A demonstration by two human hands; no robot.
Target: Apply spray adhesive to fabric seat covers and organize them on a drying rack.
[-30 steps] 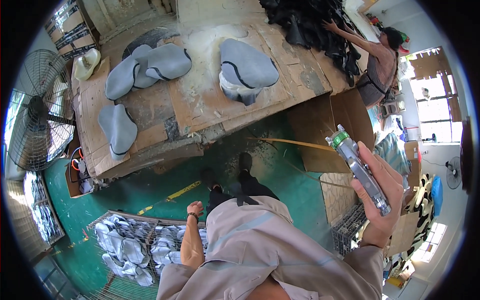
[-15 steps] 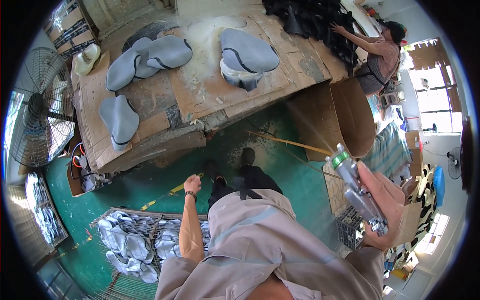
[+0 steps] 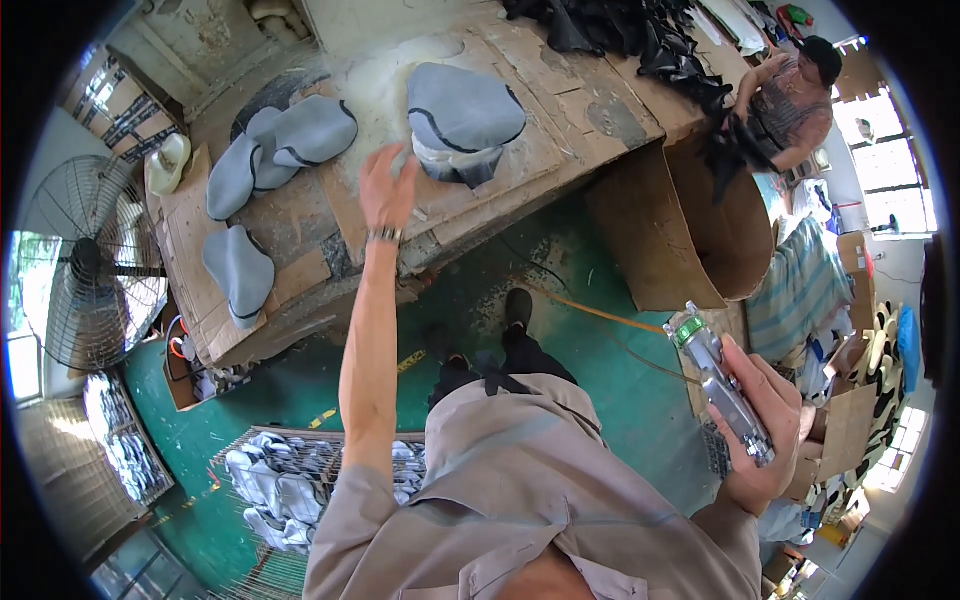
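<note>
- The left hand (image 3: 388, 195) sits in the upper middle of the frame at the end of a straight arm, a dark watch on the wrist; its fingers are spread open and hold nothing.
- Its fingertips are just beside, perhaps touching, the stack of grey padded fabric pieces with dark edging (image 3: 462, 122), which lies just right of the hand on the cardboard-covered worktable (image 3: 560, 140) at the top centre of the frame.
- The right hand (image 3: 765, 425) is at the lower right of the frame, fingers wrapped closed around a silver metal spray gun with a green cap (image 3: 722, 388), which points up and to the left.
- A thin yellow hose (image 3: 590, 308) runs across the green floor (image 3: 620, 390) in the middle of the frame towards the gun.
- A pile of similar grey pads (image 3: 285, 145) lies at the upper left of the table, and a single grey pad (image 3: 240, 272) lies lower, near the table's left edge.
- A wire basket filled with grey pieces (image 3: 275, 480) stands at the lower left of the frame.
- A large round metal fan (image 3: 85, 265) stands at the left edge.
- Another person (image 3: 790, 105) at the upper right handles black fabric pieces (image 3: 640, 30) heaped on the far end of the table.
- An open brown cardboard box (image 3: 690, 235) stands on the floor right of centre.
</note>
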